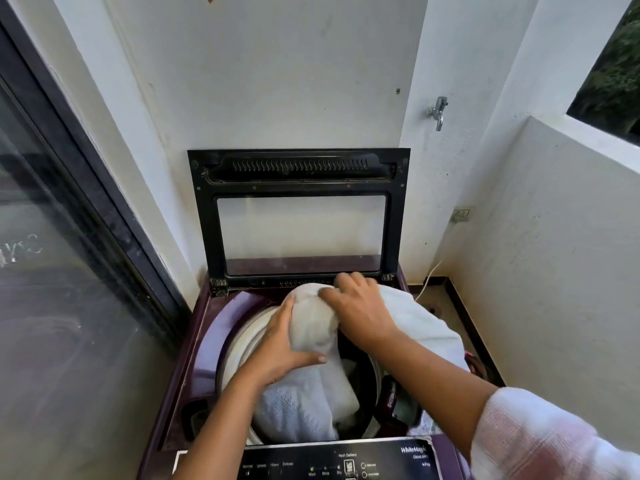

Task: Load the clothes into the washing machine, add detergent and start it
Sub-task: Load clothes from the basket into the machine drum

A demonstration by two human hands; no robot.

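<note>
Loading: I am pressing a white bundle [313, 329] into the drum [240, 341].
Left hand [284, 348] and right hand [360, 306] are gripping it; next, I judge, it needs pushing below the drum rim.

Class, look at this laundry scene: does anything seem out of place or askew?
Yes: part of the bulky white towel hangs over the right rim of the purple top-loading washing machine rather than inside it, while the left hand and right hand grip it.
</note>
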